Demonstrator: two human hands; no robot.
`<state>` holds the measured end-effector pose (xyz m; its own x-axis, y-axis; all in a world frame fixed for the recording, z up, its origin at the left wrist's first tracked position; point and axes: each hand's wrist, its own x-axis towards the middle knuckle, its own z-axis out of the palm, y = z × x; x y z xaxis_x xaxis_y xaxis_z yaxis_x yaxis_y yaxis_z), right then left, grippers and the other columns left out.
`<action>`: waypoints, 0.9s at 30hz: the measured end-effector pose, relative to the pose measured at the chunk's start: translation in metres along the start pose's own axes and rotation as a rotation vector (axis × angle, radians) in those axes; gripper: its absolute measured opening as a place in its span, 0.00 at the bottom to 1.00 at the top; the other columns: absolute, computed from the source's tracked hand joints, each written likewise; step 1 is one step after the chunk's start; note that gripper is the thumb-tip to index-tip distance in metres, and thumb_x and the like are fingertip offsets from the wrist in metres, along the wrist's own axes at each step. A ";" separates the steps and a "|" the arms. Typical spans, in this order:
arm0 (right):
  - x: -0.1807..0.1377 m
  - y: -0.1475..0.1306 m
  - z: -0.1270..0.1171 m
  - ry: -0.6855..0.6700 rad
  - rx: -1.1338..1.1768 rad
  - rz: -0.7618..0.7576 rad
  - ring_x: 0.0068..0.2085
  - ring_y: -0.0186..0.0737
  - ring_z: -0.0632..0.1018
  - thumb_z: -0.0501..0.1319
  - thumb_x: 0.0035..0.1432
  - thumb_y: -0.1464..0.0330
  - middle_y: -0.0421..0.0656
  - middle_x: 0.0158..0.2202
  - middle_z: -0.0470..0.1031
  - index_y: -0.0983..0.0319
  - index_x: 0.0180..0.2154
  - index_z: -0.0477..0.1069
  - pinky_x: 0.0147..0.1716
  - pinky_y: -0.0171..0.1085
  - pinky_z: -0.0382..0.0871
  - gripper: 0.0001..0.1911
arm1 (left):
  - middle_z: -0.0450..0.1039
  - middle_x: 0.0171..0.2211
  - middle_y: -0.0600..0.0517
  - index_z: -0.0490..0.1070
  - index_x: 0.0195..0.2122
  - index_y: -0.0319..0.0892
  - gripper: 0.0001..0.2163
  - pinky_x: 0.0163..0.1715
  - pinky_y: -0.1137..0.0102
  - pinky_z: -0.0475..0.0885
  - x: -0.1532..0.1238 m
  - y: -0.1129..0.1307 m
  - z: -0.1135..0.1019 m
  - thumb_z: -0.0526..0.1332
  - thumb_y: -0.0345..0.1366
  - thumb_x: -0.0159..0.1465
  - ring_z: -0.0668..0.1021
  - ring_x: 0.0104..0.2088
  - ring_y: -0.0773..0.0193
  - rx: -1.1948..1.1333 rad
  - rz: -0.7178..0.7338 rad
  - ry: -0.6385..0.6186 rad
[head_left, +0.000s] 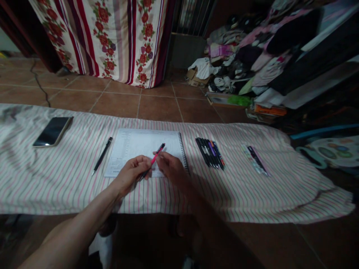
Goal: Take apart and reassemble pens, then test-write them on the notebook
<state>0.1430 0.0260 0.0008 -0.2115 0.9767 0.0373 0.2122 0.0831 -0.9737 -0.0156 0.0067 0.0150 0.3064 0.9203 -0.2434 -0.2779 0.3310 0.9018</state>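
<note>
One slim pink-and-black plastic pen sits pinched in the left hand, the curled right hand alongside, grip unclear, white spiral-bound paper notebook beneath; a slackened pinch could drop it.

Your L hand & R hand are bare, w/ both forearms uncovered too, tapering twd the wrists. Lower down, a white patch shows, too dim to ID as your clothing.

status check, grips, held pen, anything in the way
Left grip closed on pink-and-black pen; right grip at its upper part, hold unclear. Pen slanted over spiral notebook. Nothing visibly in the way, black pen lying left of notebook.
</note>
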 end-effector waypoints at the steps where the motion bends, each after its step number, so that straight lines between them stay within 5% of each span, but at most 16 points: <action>1: -0.001 -0.001 0.002 -0.049 0.102 0.040 0.17 0.27 0.61 0.56 0.55 0.52 0.33 0.16 0.61 0.63 0.42 0.74 0.17 0.30 0.54 0.23 | 0.69 0.20 0.54 0.68 0.29 0.38 0.09 0.22 0.75 0.57 0.000 -0.003 0.002 0.64 0.39 0.57 0.66 0.20 0.73 -0.004 0.004 -0.040; 5: -0.004 -0.006 0.003 -0.059 0.306 0.126 0.15 0.24 0.55 0.59 0.51 0.50 0.31 0.14 0.56 0.64 0.36 0.75 0.14 0.28 0.47 0.23 | 0.71 0.23 0.53 0.68 0.32 0.38 0.10 0.21 0.75 0.56 -0.001 -0.009 0.009 0.63 0.40 0.58 0.68 0.22 0.72 0.006 0.018 -0.078; 12: -0.001 -0.015 -0.019 0.305 0.607 0.285 0.16 0.24 0.60 0.65 0.43 0.50 0.34 0.16 0.62 0.64 0.28 0.73 0.13 0.27 0.48 0.23 | 0.74 0.26 0.47 0.71 0.30 0.36 0.10 0.18 0.75 0.54 0.001 -0.006 0.008 0.62 0.39 0.57 0.70 0.22 0.71 -0.017 0.013 0.052; 23: 0.000 -0.009 -0.028 0.295 0.684 0.288 0.20 0.29 0.71 0.64 0.45 0.49 0.39 0.22 0.74 0.64 0.32 0.73 0.16 0.28 0.58 0.24 | 0.74 0.27 0.48 0.70 0.35 0.37 0.10 0.19 0.75 0.60 -0.001 -0.008 0.011 0.63 0.39 0.56 0.73 0.24 0.68 0.031 0.086 0.093; 27: 0.000 -0.007 -0.028 0.344 0.659 0.259 0.22 0.31 0.73 0.63 0.46 0.50 0.41 0.25 0.77 0.63 0.36 0.73 0.18 0.28 0.60 0.24 | 0.73 0.26 0.50 0.70 0.35 0.40 0.09 0.21 0.73 0.63 -0.002 -0.015 0.009 0.58 0.41 0.61 0.72 0.23 0.68 0.312 0.158 0.137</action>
<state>0.1680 0.0307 0.0140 0.0976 0.9644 -0.2459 -0.4180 -0.1845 -0.8895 -0.0038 -0.0024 0.0051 0.1516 0.9813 -0.1185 -0.0148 0.1222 0.9924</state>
